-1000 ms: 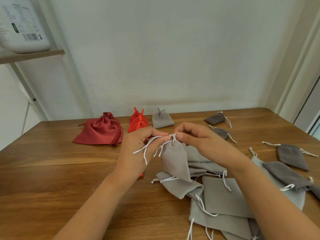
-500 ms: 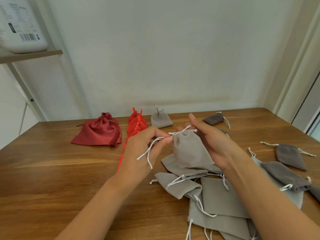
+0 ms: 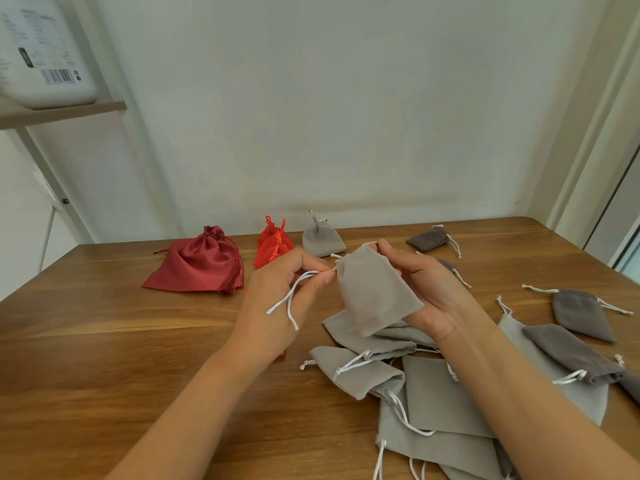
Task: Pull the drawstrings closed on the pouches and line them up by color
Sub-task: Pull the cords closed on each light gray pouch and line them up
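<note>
A light grey pouch (image 3: 375,292) is held above the table between both hands. My left hand (image 3: 277,299) pinches its white drawstring (image 3: 291,303), whose loose ends hang over the fingers. My right hand (image 3: 429,292) cradles the pouch from behind, fingertips at its mouth. Along the back edge stand a dark red pouch (image 3: 197,263), an orange-red pouch (image 3: 273,244) and a cinched light grey pouch (image 3: 322,239).
A heap of several light grey pouches (image 3: 433,403) lies under my right forearm. Dark grey pouches (image 3: 578,315) are scattered on the right of the wooden table (image 3: 104,358), one (image 3: 429,238) near the back. A shelf with a white box (image 3: 45,57) hangs at the upper left.
The held pouch has turned from hanging by its gathered neck to lying spread in my right palm. My left hand has drawn the cord leftward. The camera has tilted slightly.
</note>
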Demonstrator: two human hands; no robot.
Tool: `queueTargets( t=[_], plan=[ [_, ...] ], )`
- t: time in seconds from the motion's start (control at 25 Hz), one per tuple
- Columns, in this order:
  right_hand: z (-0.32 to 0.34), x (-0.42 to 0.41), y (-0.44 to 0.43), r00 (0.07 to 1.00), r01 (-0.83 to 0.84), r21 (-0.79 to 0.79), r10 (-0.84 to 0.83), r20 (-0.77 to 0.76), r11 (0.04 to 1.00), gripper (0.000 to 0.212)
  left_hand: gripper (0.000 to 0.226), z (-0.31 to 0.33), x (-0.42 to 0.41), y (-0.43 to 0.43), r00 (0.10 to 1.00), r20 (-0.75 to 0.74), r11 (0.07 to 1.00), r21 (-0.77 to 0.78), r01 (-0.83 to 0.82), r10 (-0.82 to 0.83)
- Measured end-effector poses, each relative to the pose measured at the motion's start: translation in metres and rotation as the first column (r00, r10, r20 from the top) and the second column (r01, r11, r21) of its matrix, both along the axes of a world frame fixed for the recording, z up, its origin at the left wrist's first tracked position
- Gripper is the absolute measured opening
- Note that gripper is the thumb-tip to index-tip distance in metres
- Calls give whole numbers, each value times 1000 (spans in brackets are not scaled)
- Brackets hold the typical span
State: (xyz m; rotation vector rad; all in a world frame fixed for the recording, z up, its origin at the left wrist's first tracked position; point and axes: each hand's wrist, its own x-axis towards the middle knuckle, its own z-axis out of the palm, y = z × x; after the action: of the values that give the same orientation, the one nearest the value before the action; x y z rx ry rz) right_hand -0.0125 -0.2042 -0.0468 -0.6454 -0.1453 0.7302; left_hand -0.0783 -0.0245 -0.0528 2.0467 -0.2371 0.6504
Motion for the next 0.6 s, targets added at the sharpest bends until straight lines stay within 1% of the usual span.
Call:
queueTargets(
  t=[0.04, 0.08, 0.12, 0.16, 0.2, 0.24, 0.28, 0.32, 0.36, 0.44, 0.52, 0.6],
  plan=[
    [-1, 1, 1, 999, 21, -12, -21, 31, 1000, 17, 9, 0, 0, 1, 1000, 9, 1000, 12, 1, -1],
    [1, 1, 1, 995, 58, -56, -53, 86, 997, 11, 10, 0, 1, 3, 1000, 16, 1000, 24, 6, -6],
    [2, 2, -1, 974, 131, -168, -95, 205, 977, 15, 10, 1, 1, 5, 1000, 16, 1000, 25, 7, -7],
    [4, 2, -4, 914, 245, -330, -104, 392, 912, 20, 10, 2, 1, 7, 1000, 12, 1000, 6, 0, -1],
    [5, 2, -6, 804, 399, -455, -65, 591, 796, 21, 10, 4, 2, 10, 1000, 11, 1000, -21, -11, 11],
    [6, 1, -7, 684, 536, -507, 5, 730, 675, 19, 8, 6, 2, 14, 1000, 18, 999, -45, -20, 20],
    [5, 2, -8, 585, 632, -502, 62, 809, 590, 16, 6, 7, 2, 16, 999, 26, 998, -58, -26, 28],
    [6, 2, -8, 536, 678, -491, 89, 840, 547, 14, 5, 8, 2, 18, 999, 21, 998, -58, -32, 33],
    [6, 3, -8, 521, 700, -478, 78, 850, 530, 14, 6, 9, 1, 18, 1000, -1, 998, -47, -30, 30],
    [5, 5, -9, 527, 729, -457, 7, 850, 509, 14, 7, 8, 0, 11, 999, -50, 1000, -6, -3, 3],
    [5, 9, -11, 532, 758, -454, -42, 846, 468, 16, 10, 7, -2, 5, 998, -58, 1000, 20, 21, -20],
    [3, 10, -10, 518, 782, -455, -38, 855, 426, 18, 10, 9, -2, 5, 998, -59, 1000, -8, 28, -28]
  ],
)
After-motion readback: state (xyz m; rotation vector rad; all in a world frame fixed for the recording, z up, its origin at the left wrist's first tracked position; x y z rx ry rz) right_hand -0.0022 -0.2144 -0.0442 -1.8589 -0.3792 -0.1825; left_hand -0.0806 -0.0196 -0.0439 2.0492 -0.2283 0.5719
